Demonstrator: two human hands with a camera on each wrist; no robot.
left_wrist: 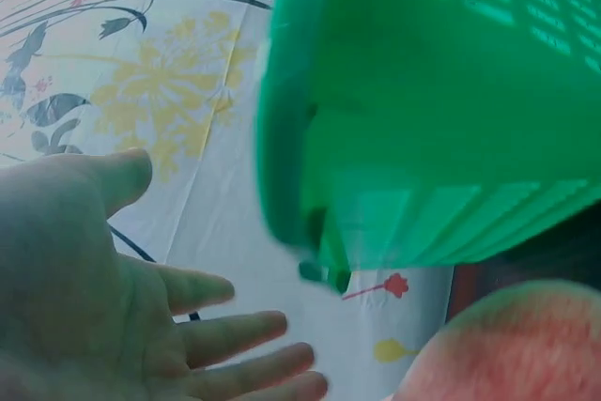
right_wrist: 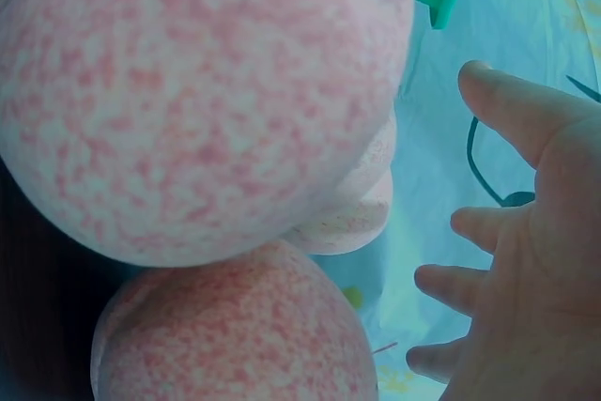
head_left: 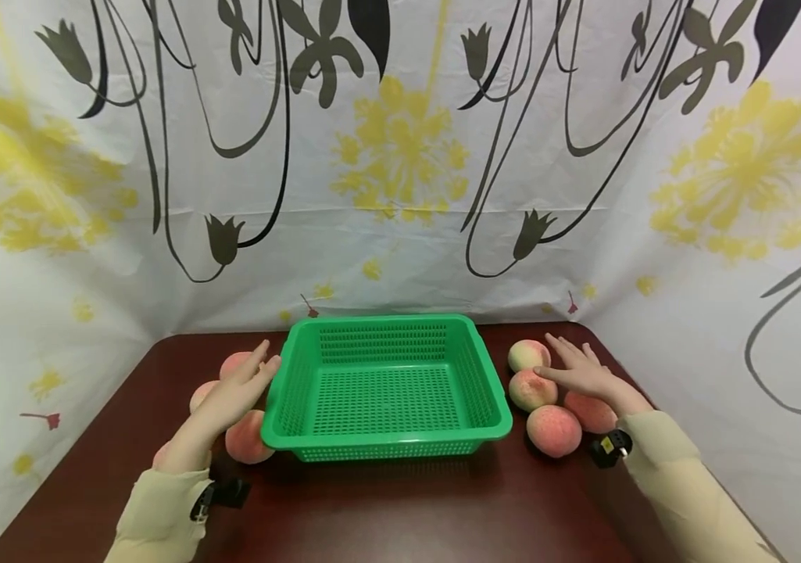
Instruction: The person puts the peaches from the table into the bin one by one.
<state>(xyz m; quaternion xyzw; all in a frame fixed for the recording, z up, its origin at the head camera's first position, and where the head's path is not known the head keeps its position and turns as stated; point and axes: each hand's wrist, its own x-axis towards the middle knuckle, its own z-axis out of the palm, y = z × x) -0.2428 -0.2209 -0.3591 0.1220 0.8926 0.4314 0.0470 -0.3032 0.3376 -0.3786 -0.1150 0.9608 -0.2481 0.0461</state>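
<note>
A green plastic basket (head_left: 386, 436) with slotted walls stands mid-table, nothing inside it. Over the peaches (head_left: 248, 438) on its left hovers my left hand (head_left: 227, 399), fingers extended; the left wrist view shows this hand (left_wrist: 141, 307) holding nothing beside the basket wall (left_wrist: 423, 119). Right of the basket lie several more peaches (head_left: 553, 431). My right hand (head_left: 586, 371) is spread above that group, and whether it touches one is unclear in the head view. In the right wrist view the hand (right_wrist: 535, 232) is apart from the large near peach (right_wrist: 197, 100), palm bare.
The dark red-brown tabletop (head_left: 400, 516) extends in front of the basket. Behind and at both sides hangs a white cloth (head_left: 400, 266) with yellow flowers and dark stems. Each sleeve carries a small black wrist device (head_left: 609, 448).
</note>
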